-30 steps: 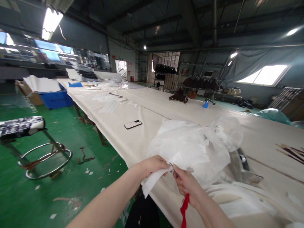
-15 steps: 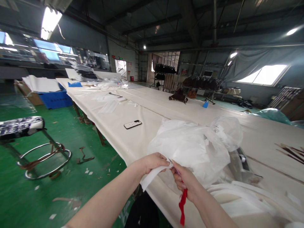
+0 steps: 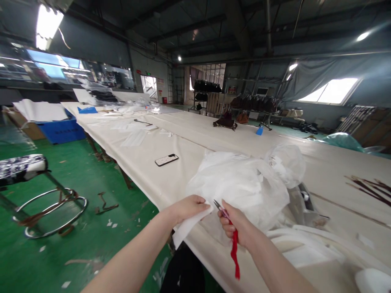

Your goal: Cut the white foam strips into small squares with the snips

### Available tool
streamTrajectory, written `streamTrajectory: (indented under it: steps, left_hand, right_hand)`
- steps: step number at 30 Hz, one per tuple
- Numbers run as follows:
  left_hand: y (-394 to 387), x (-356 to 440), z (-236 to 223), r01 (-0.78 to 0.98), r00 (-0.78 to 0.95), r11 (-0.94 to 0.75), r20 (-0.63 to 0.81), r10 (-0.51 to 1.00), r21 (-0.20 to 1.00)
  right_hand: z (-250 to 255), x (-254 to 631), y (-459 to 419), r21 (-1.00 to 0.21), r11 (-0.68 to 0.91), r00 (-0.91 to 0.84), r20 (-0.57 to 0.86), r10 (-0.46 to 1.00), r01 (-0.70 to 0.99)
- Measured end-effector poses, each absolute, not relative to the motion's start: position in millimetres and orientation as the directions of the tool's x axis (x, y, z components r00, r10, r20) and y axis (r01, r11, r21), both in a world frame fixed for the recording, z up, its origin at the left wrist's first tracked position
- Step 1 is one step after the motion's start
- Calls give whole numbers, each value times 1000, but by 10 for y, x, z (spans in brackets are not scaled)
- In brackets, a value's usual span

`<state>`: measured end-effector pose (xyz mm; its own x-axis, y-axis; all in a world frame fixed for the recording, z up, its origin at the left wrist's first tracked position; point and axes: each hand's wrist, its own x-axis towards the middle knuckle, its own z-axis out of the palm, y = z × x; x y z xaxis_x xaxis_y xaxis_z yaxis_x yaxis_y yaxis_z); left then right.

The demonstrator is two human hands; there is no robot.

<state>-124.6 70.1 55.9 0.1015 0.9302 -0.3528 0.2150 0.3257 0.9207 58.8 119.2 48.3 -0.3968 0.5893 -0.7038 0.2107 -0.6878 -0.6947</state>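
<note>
Background crate [image 3: 58,132] bears illegible lettering [image 3: 69,131] while the right hand [image 3: 234,223] grips snips [image 3: 217,204]

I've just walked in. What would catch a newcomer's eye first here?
Probably the red ribbon hanging below the right hand, which grips a small pointed tool. Next to it, the left hand pinches a white strip. Just beyond both hands, a bulging white bag lies on the long pale table, with vivid green floor to the left.

Red ribbon [image 3: 234,252], white strip [image 3: 187,228]
</note>
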Motion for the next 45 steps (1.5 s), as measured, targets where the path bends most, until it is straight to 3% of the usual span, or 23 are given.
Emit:
streamTrajectory:
  steps: [3, 6, 8, 10, 13, 16, 20, 26, 31, 39, 45]
  left_hand:
    - [501, -1186, 581, 253, 108, 207, -241, 965, 945]
    - [380, -993, 569, 332, 151, 100, -158, 976, 938]
    - [354, -807, 542, 376, 221, 20, -111, 969, 926]
    - [359, -604, 505, 399, 288, -34, -90, 953, 916]
    - [382, -317, 438, 381, 318, -4, -126, 940, 925]
    - [381, -68, 380, 222, 383, 151, -228, 895, 963]
    - [328, 233, 330, 59, 508, 373, -350, 787, 926]
    - [298, 670, 117, -31, 623, 573, -433, 651, 819]
    - [351, 925, -98, 34, 567, 621, -527, 633, 783]
    - [403, 1025, -122, 114, 514, 604, -567, 643, 789]
    - [394, 1094, -127, 169, 482, 537, -545, 686, 826]
  right_hand:
    - [421, 833, 1012, -804, -543, -410, -592, 693, 242]
    - [351, 1061, 759, -947, -146, -379, -252, 891, 286]
    - [333, 1179, 604, -951, 36, -333, -72, 940, 307]
    - [328, 1281, 495, -950, 83, -287, -8, 958, 303]
    - [295, 1467, 424, -976, 51, -191, 9, 981, 214]
    - [217, 1736, 405, -988, 2, -55, -7, 998, 154]
    - [91, 2168, 361, -991, -68, 114, -55, 992, 116]
    - [-73, 2692, 327, -987, -146, 275, -122, 954, 69]
    - [-131, 2966, 305, -960, -214, 340, -142, 930, 183]
    - [-232, 2980, -132, -872, -485, -20, -487, 873, 60]
    - [-306, 2935, -165, -850, -526, -138, -523, 841, 13]
